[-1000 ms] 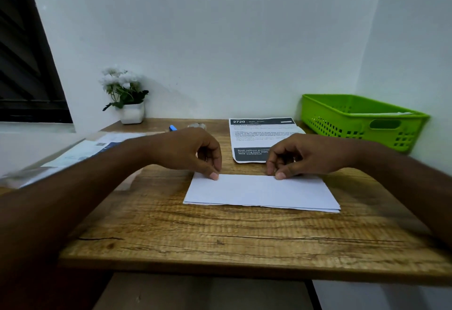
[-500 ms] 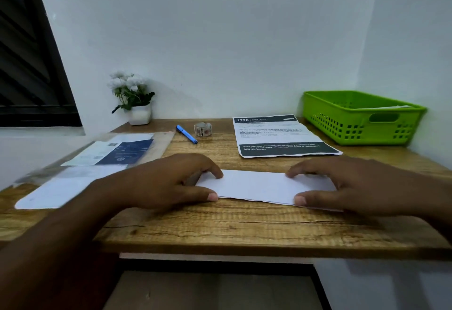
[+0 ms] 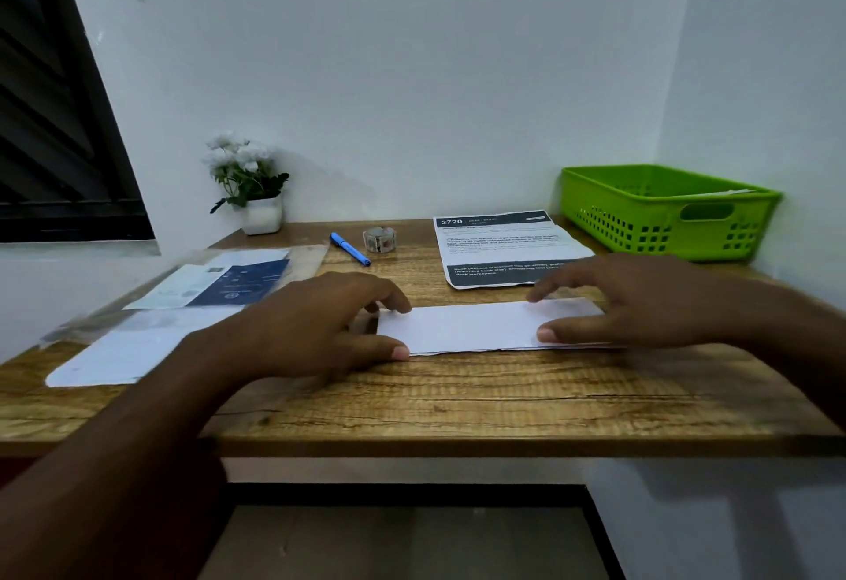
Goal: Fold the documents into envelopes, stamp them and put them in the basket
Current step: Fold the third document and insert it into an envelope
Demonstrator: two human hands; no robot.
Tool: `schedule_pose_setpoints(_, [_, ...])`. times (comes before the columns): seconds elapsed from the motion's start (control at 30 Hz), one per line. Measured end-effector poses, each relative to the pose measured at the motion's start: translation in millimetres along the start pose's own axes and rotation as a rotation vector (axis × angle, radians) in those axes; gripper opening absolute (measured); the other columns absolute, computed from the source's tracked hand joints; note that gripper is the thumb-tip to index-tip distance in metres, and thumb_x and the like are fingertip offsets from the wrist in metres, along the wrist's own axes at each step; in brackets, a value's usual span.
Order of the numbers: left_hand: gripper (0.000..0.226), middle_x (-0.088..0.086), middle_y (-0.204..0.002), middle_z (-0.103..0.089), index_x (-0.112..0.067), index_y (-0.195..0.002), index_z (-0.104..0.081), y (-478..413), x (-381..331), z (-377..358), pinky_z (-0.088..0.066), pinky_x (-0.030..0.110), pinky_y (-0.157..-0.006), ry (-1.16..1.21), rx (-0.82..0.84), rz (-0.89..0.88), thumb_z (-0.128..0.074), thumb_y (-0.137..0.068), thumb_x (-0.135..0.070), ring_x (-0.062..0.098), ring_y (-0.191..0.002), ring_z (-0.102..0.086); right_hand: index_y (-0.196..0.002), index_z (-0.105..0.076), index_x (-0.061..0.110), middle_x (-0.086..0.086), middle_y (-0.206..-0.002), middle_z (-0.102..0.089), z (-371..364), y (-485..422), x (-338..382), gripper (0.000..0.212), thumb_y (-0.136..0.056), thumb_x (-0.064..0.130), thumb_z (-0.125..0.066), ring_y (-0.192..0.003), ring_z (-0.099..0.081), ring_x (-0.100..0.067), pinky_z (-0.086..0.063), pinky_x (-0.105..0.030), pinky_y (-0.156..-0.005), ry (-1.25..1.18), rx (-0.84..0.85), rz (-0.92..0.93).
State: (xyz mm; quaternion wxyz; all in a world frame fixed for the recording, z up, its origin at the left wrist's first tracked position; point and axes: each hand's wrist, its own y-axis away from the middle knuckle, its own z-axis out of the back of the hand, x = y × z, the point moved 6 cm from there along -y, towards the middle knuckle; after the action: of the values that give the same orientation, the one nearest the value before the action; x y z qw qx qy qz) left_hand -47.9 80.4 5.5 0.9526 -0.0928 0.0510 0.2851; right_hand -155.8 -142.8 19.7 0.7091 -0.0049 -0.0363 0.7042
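Head view (the only one) looks forward and down, close over the desk [image 3: 458, 405].

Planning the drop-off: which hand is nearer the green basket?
Right. The right hand lies on the right end of the paper, just in front of the basket; the left hand is at the paper's left end, farther off.

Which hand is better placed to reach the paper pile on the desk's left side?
Likely the left hand: it rests at the left end of the folded sheet, beside the paper pile; the right hand is at the opposite end.
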Motion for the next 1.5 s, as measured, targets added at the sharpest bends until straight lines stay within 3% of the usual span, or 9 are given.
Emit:
schedule_pose_setpoints(0.2, [0.043,-0.029,-0.112,-0.055,-0.044,-0.112,-0.054,7,19,10,-0.049,0.026,-0.087,0.072,-0.029,0.04,-0.059,-0.076,-0.068,-0.012,-0.104,-0.05,-0.111,-0.063,0.043,0.031,-0.11,-0.06,16,-30,27,0.04,-0.08,0.067,-0.057,-0.106,-0.059,0.006,-0.047,-0.027,-0.087,-0.122,-0.108,0.09])
schedule_pose_setpoints(0.33, [0.052,-0.03,-0.103,-0.061,-0.041,-0.107,-0.062,21,45,23,-0.048,0.021,-0.081,0.189,-0.121,0.086,-0.062,-0.067,-0.074,-0.014,-0.101,-0.053,-0.101,-0.067,0.039,0.029,-0.102,-0.065,22,-59,61,0.024,-0.084,0.055,-0.062,-0.093,-0.064,0.003,-0.051,-0.031,-0.085,-0.203,-0.162,0.194])
schedule_pose_setpoints(0.47, [0.049,-0.017,-0.106,-0.066,-0.03,-0.107,-0.067,43,73,39,-0.052,0.026,-0.085,0.281,-0.206,0.126,-0.066,-0.067,-0.057,-0.004,-0.099,-0.061,-0.101,-0.068,0.038,0.025,-0.106,-0.065,21,-84,103,0.019,-0.087,0.05,-0.062,-0.093,-0.058,0.005,-0.041,-0.027,-0.074,-0.185,-0.196,0.295])
schedule_pose_setpoints(0.67, [0.07,-0.02,-0.103,-0.069,-0.03,-0.103,-0.069,96,123,57,-0.053,0.027,-0.08,0.275,-0.285,0.249,-0.062,-0.056,-0.081,-0.002,-0.097,-0.064,-0.103,-0.065,0.037,0.022,-0.106,-0.066,9,-111,175,0.017,-0.089,0.045,-0.061,-0.089,-0.057,0.002,-0.041,-0.027,-0.071,-0.138,-0.181,0.495])
schedule_pose_setpoints(0.83, [0.037,-0.013,-0.104,-0.069,-0.03,-0.101,-0.069,128,146,63,-0.054,0.034,-0.085,0.249,-0.297,0.359,-0.068,-0.07,-0.048,-0.001,-0.097,-0.063,-0.113,-0.061,0.034,0.019,-0.111,-0.063,1,-118,228,0.024,-0.091,0.044,-0.059,-0.086,-0.05,0.005,-0.038,-0.022,-0.065,0.033,-0.253,0.726])
schedule_pose_setpoints(0.97, [0.027,-0.011,-0.102,-0.07,-0.026,-0.1,-0.071,150,155,64,-0.056,0.038,-0.085,0.253,-0.33,0.394,-0.072,-0.075,-0.037,0.0,-0.096,-0.064,-0.122,-0.056,0.032,0.014,-0.121,-0.061,-12,-112,262,0.03,-0.093,0.042,-0.054,-0.1,-0.06,-0.011,-0.044,-0.032,-0.078,0.319,-0.329,0.959])
schedule_pose_setpoints(1.17, [0.066,-0.015,-0.098,-0.071,-0.032,-0.092,-0.073,173,165,56,-0.054,0.04,-0.086,0.24,-0.249,0.406,-0.061,-0.053,-0.084,0.002,-0.094,-0.065,-0.123,-0.06,0.033,0.015,-0.121,-0.06,-17,-110,284,0.03,-0.098,0.044,-0.05,-0.09,-0.062,-0.008,-0.033,-0.024,-0.066,0.293,-0.296,1.056])
schedule_pose_setpoints(1.33, [0.067,-0.012,-0.1,-0.071,-0.036,-0.092,-0.073,174,166,54,-0.053,0.039,-0.088,0.267,-0.232,0.395,-0.061,-0.049,-0.087,0.003,-0.094,-0.065,-0.113,-0.066,0.034,0.016,-0.112,-0.064,-20,-109,292,0.025,-0.097,0.038,-0.047,-0.094,-0.061,-0.005,-0.027,-0.016,-0.056,0.335,-0.35,1.064])
schedule_pose_setpoints(1.5, [0.07,-0.013,-0.104,-0.068,-0.039,-0.094,-0.072,176,167,48,-0.054,0.035,-0.086,0.238,-0.252,0.393,-0.065,-0.043,-0.086,0.003,-0.094,-0.063,-0.096,-0.071,0.033,0.016,-0.095,-0.068,-20,-111,291,0.019,-0.09,0.035,-0.053,-0.08,-0.058,-0.002,-0.028,-0.014,-0.054,0.199,-0.354,0.976])
